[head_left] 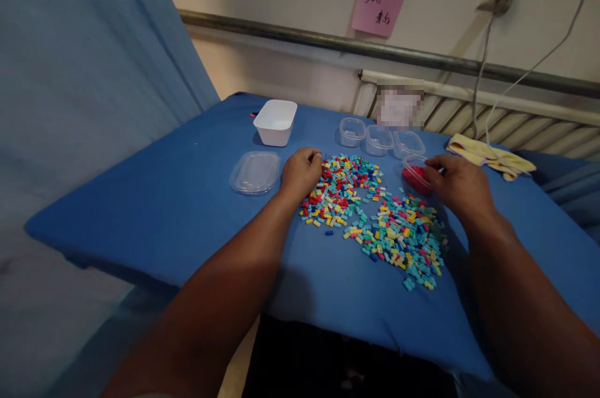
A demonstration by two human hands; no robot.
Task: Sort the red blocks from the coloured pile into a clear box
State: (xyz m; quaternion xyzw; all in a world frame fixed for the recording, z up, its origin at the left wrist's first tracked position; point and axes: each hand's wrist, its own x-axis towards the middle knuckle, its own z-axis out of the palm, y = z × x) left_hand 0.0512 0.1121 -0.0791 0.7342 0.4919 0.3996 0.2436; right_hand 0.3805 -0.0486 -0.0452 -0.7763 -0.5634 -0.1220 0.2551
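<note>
A spread of small coloured toy bricks (342, 189) lies in front of me, with a second cluster of bricks (407, 235) nearer and to the right. My left hand (301, 174) rests at the left edge of the far cluster, fingers closed; whatever they may hold is hidden. On the right, a small clear plastic tub (416, 174) with red bricks inside looks slightly tilted. My right hand (457, 185) pinches its right rim between thumb and fingers. One dark blue brick (329, 233) sits apart, below the far cluster.
Three clear tubs (379, 139) stand in a row at the back. A white plastic container (275, 123) is at the back left, with a clear lid (255, 173) in front. A yellow cloth (490, 156) lies at the right by the radiator (445, 95). Blue cloth covers the table (187, 198).
</note>
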